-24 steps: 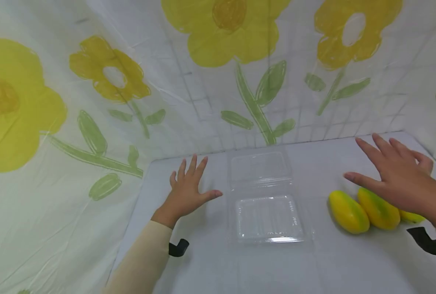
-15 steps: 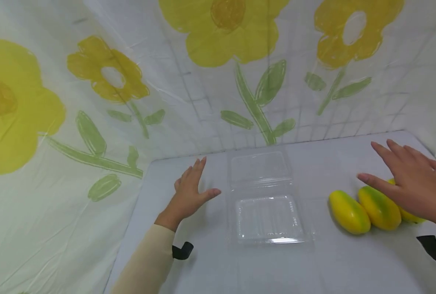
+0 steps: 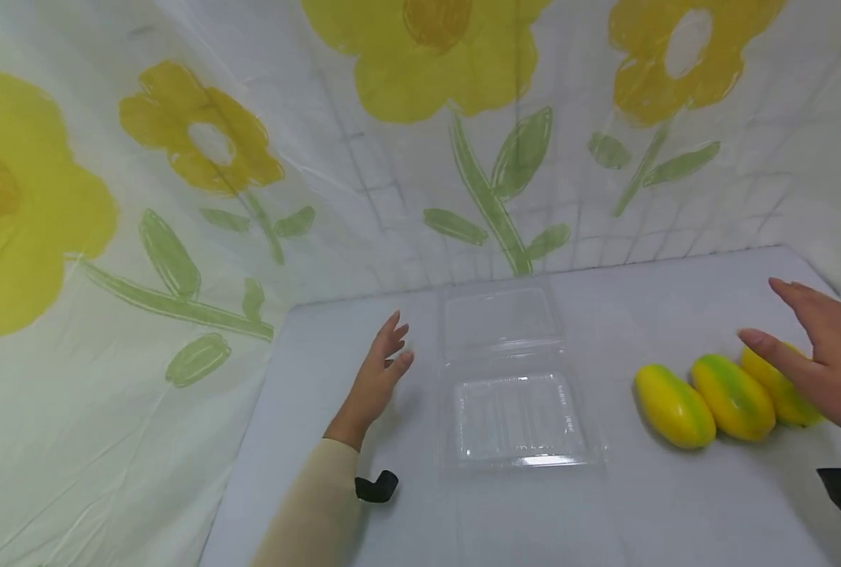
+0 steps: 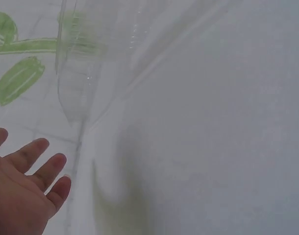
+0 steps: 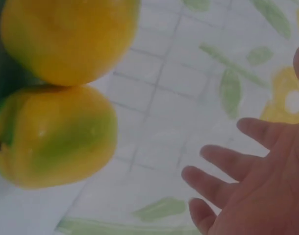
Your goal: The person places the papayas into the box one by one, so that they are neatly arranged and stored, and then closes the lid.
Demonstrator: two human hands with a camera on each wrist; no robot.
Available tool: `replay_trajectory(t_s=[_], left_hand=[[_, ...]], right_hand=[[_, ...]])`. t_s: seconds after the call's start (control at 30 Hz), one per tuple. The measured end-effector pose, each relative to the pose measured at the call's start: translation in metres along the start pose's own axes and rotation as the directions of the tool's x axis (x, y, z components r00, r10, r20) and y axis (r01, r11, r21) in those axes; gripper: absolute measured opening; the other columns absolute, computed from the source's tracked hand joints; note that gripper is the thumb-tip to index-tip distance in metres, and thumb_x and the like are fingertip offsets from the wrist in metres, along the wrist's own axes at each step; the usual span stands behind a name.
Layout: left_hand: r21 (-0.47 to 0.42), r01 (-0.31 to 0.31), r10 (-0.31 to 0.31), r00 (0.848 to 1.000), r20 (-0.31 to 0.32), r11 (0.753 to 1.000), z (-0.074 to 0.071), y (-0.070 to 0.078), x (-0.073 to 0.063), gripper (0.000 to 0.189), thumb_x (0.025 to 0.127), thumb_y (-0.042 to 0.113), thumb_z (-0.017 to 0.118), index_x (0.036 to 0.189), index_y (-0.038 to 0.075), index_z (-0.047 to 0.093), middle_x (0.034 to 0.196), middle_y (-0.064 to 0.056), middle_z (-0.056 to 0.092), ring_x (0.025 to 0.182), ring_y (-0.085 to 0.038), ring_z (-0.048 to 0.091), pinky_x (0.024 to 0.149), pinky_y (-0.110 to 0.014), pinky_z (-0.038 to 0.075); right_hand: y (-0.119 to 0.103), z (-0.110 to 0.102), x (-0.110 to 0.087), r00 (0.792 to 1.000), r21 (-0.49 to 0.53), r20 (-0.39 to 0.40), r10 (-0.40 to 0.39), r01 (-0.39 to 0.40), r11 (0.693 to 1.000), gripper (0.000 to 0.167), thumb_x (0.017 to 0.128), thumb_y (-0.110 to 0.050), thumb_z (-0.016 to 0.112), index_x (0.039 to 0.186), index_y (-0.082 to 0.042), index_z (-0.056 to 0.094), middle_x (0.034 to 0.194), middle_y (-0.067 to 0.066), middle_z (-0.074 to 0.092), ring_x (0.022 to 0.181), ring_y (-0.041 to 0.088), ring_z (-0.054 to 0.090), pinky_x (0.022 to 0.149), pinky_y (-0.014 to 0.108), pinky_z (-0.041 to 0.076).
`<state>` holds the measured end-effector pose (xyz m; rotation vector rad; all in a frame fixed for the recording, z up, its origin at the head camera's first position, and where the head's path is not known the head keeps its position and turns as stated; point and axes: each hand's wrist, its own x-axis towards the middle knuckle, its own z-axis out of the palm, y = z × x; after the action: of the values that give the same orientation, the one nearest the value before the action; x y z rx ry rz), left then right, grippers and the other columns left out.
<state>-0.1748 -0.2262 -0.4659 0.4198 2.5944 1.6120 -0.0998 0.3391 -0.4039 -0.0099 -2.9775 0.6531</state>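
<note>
Three yellow mangoes [image 3: 674,406] with green streaks lie side by side on the right of the table. My right hand [image 3: 835,366] hovers beside the rightmost mango [image 3: 775,383] and overlaps part of it in the head view. Its fingers are spread in the right wrist view and hold nothing. An unfolded clear plastic clamshell box [image 3: 520,421] lies mid-table, with its lid [image 3: 502,319] towards the back. To the left of the box, my left hand [image 3: 371,386] is held over the table, fingers loosely extended and holding nothing.
A white table [image 3: 534,520] carries the box and fruit. Behind it and along the left hangs a pale sheet [image 3: 364,197] printed with yellow flowers. Black straps [image 3: 376,487] show at both wrists.
My right hand has moved right, uncovering more of the rightmost mango. My left hand has turned edge-on and shifted slightly right. The box and mangoes stay put.
</note>
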Motion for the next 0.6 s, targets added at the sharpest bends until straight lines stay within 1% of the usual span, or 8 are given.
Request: replay_trajectory(t_s=[0.03,0.1,0.2,0.27,0.4,0.47,0.53,0.6], left_hand=[[-0.016,0.006,-0.006,1.0,-0.006,1.0,0.003,-0.001,0.0,0.075,0.112,0.049,0.059,0.175,0.029,0.024,0.168,-0.009,0.045,0.152,-0.039,0.043,0.118,-0.064,0.037],[-0.067,0.023,-0.024,1.0,-0.015,0.997,0.009,-0.002,0.0,0.076,0.111,0.053,0.059,0.174,0.028,0.025,0.165,-0.01,0.049,0.15,-0.037,0.046,0.118,-0.064,0.038],[-0.131,0.046,-0.05,0.998,-0.026,0.99,0.018,-0.004,-0.001,0.073,0.113,0.044,0.059,0.174,0.023,0.026,0.161,-0.011,0.053,0.15,-0.035,0.047,0.119,-0.063,0.036],[-0.168,0.053,-0.058,0.998,-0.025,0.984,0.024,-0.006,-0.001,0.07,0.114,0.036,0.059,0.174,0.019,0.027,0.159,-0.013,0.055,0.15,-0.034,0.048,0.12,-0.063,0.035],[-0.195,0.048,-0.053,0.998,-0.017,0.98,0.035,-0.012,-0.001,0.067,0.114,0.028,0.059,0.172,0.013,0.03,0.154,-0.014,0.061,0.143,-0.034,0.056,0.119,-0.06,0.038],[-0.213,0.037,-0.041,0.999,-0.013,0.976,0.04,-0.013,-0.001,0.067,0.113,0.029,0.061,0.171,0.011,0.032,0.151,-0.014,0.063,0.14,-0.034,0.059,0.118,-0.059,0.04],[-0.223,0.034,-0.039,0.999,-0.018,0.974,0.045,-0.014,-0.002,0.068,0.113,0.033,0.062,0.171,0.012,0.034,0.149,-0.012,0.065,0.138,-0.032,0.06,0.118,-0.058,0.04],[-0.224,0.035,-0.043,0.999,-0.028,0.974,0.049,-0.015,-0.003,0.067,0.112,0.035,0.063,0.17,0.012,0.037,0.148,-0.01,0.066,0.139,-0.029,0.06,0.118,-0.059,0.039]], right_hand=[[0.002,0.001,-0.002,1.0,0.012,-0.006,0.019,-0.019,1.0,0.096,0.114,-0.054,0.048,0.168,0.01,0.001,0.17,0.042,0.002,0.156,0.061,0.002,0.12,0.073,0.0],[0.009,0.002,-0.006,0.997,0.023,-0.012,0.07,-0.07,0.997,0.097,0.114,-0.057,0.047,0.169,0.007,-0.001,0.172,0.038,-0.002,0.157,0.06,0.0,0.119,0.074,0.001],[0.019,0.007,-0.012,0.99,0.05,-0.021,0.141,-0.14,0.989,0.098,0.113,-0.059,0.048,0.17,0.003,-0.001,0.174,0.034,-0.006,0.157,0.059,-0.002,0.118,0.076,0.002],[0.026,0.011,-0.016,0.982,0.066,-0.022,0.188,-0.186,0.98,0.098,0.112,-0.06,0.049,0.171,0.001,-0.001,0.174,0.032,-0.008,0.156,0.06,-0.001,0.117,0.078,0.005],[0.035,0.021,-0.024,0.963,0.119,-0.031,0.269,-0.263,0.957,0.095,0.113,-0.057,0.049,0.171,0.0,0.002,0.174,0.035,-0.004,0.152,0.065,0.008,0.115,0.08,0.015],[0.04,0.028,-0.028,0.952,0.149,-0.039,0.304,-0.295,0.944,0.092,0.114,-0.054,0.051,0.171,0.001,0.004,0.173,0.036,-0.001,0.151,0.065,0.012,0.114,0.08,0.02],[0.046,0.034,-0.031,0.943,0.183,-0.045,0.331,-0.318,0.93,0.089,0.115,-0.049,0.051,0.171,0.002,0.005,0.173,0.036,0.0,0.151,0.065,0.013,0.113,0.08,0.021],[0.054,0.041,-0.033,0.935,0.21,-0.042,0.351,-0.335,0.918,0.087,0.115,-0.045,0.053,0.171,0.002,0.006,0.174,0.035,-0.001,0.152,0.064,0.013,0.116,0.079,0.019]])
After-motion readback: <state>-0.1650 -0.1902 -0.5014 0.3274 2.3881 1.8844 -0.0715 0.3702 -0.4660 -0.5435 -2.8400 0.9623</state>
